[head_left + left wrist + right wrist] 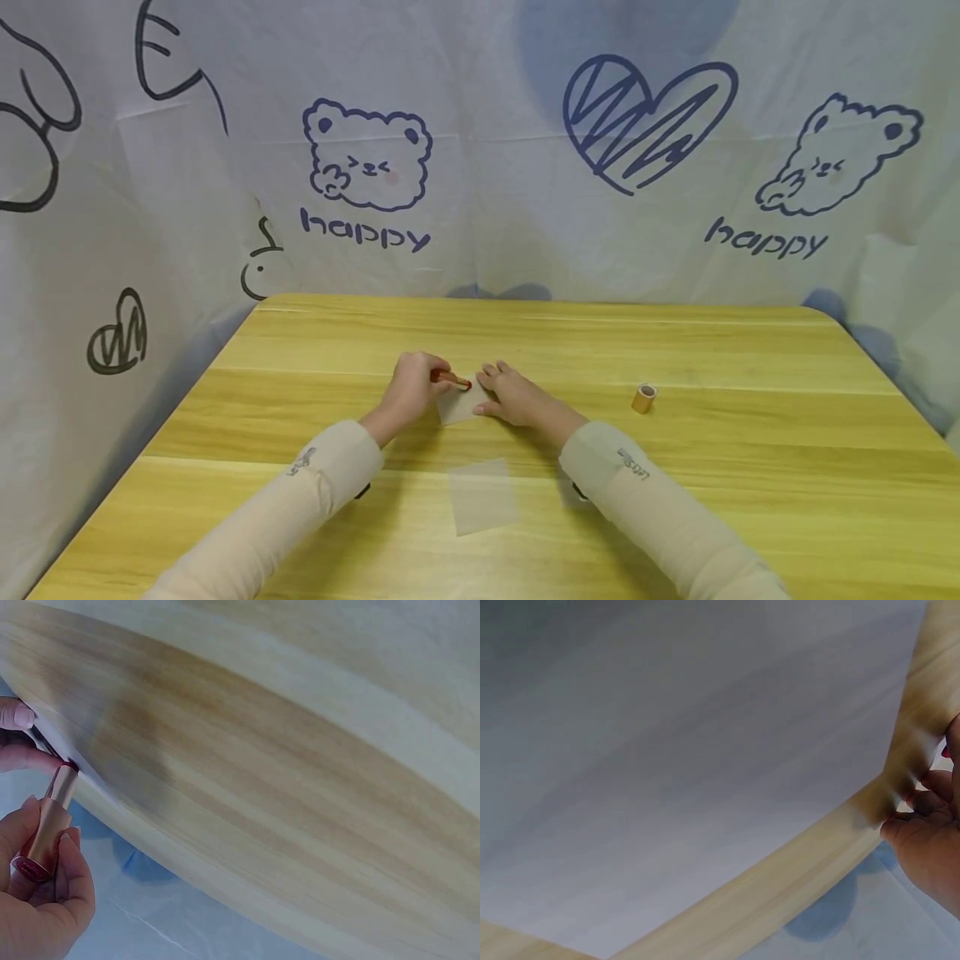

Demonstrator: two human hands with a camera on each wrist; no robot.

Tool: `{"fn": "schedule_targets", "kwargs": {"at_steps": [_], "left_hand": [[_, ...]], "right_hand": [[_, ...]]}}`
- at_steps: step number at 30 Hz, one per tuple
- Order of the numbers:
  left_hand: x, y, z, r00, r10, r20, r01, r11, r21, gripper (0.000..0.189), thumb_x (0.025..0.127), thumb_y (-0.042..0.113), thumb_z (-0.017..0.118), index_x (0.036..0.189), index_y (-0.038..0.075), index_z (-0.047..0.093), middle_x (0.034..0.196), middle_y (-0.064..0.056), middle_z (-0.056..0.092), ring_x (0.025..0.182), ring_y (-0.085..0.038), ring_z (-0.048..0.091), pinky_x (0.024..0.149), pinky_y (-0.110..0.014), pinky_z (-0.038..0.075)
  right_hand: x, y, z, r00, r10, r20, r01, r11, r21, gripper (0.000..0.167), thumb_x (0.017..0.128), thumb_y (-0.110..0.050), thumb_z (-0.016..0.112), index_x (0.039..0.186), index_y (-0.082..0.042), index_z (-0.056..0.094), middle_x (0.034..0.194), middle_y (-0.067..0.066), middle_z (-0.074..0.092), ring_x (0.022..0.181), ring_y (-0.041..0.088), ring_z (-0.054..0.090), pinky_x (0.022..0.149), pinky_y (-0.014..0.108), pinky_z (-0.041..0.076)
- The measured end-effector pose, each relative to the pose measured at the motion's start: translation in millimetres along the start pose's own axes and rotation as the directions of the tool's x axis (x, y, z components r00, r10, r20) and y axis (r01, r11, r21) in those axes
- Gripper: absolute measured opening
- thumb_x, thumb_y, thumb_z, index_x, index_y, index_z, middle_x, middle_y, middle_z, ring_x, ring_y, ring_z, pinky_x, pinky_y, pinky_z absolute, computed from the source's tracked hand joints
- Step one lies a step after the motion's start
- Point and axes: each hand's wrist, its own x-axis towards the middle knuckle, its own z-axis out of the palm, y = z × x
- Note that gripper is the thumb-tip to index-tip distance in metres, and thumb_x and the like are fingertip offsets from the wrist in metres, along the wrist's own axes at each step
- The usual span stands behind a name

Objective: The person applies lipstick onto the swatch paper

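Observation:
My left hand [408,385] pinches a lipstick [452,380] with a rose-gold tube and a red tip. The tip meets a small white square of paper [456,410] on the table. In the left wrist view the lipstick [51,832] slants upward, its base showing between thumb and fingers. My right hand [517,394] rests at the right edge of that paper with fingers spread, holding it against the table. The right wrist view shows part of my right hand [930,847] at its right edge.
A second thin paper square [483,497] lies nearer on the wooden table [300,492]. To the right stands a small open gold lipstick cap [643,398]. Behind the table hangs a white cloth [495,225] printed with bears and hearts.

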Motion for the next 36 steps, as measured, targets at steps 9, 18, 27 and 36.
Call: {"fn": "schedule_targets", "kwargs": {"at_steps": [9, 18, 27, 36], "left_hand": [[-2.4, 1.5, -0.9, 0.999, -0.034, 0.012, 0.034, 0.999, -0.002, 0.016, 0.078, 0.005, 0.072, 0.091, -0.004, 0.071, 0.087, -0.016, 0.071, 0.073, -0.02, 0.064, 0.062, -0.027, 0.054], [-5.7, 3.1, -1.7, 0.998, -0.061, 0.013, 0.06, 0.998, 0.005, 0.019, 0.079, 0.005, 0.071, 0.096, -0.003, 0.07, 0.092, -0.017, 0.07, 0.08, -0.023, 0.065, 0.067, -0.03, 0.055], [-7.3, 1.9, -2.1, 0.999, -0.052, 0.003, 0.052, 0.999, 0.014, 0.019, 0.078, 0.006, 0.072, 0.094, -0.003, 0.071, 0.09, -0.016, 0.071, 0.077, -0.021, 0.065, 0.065, -0.029, 0.055], [-10.9, 1.3, -2.9, 0.999, -0.043, -0.006, 0.043, 0.999, 0.012, 0.02, 0.077, 0.006, 0.074, 0.094, -0.004, 0.071, 0.09, -0.016, 0.071, 0.078, -0.022, 0.066, 0.067, -0.03, 0.055]], "right_hand": [[0.5, 0.0, 0.3, 1.0, 0.006, 0.01, -0.006, 1.0, -0.001, 0.063, 0.094, -0.033, 0.052, 0.141, 0.002, 0.032, 0.15, 0.022, 0.025, 0.14, 0.042, 0.016, 0.114, 0.048, 0.022], [0.4, 0.4, 0.5, 1.0, 0.008, 0.009, -0.008, 1.0, -0.005, 0.063, 0.093, -0.034, 0.052, 0.141, 0.001, 0.033, 0.15, 0.022, 0.025, 0.14, 0.041, 0.016, 0.113, 0.049, 0.023], [0.0, 0.0, 0.3, 1.0, 0.0, 0.007, 0.0, 1.0, -0.011, 0.063, 0.093, -0.034, 0.052, 0.141, 0.002, 0.033, 0.15, 0.022, 0.026, 0.14, 0.042, 0.016, 0.113, 0.049, 0.023], [-0.1, -0.9, 0.5, 1.0, 0.012, 0.012, -0.012, 1.0, -0.009, 0.062, 0.094, -0.033, 0.052, 0.142, 0.001, 0.033, 0.15, 0.021, 0.025, 0.14, 0.041, 0.015, 0.113, 0.048, 0.023]]}}
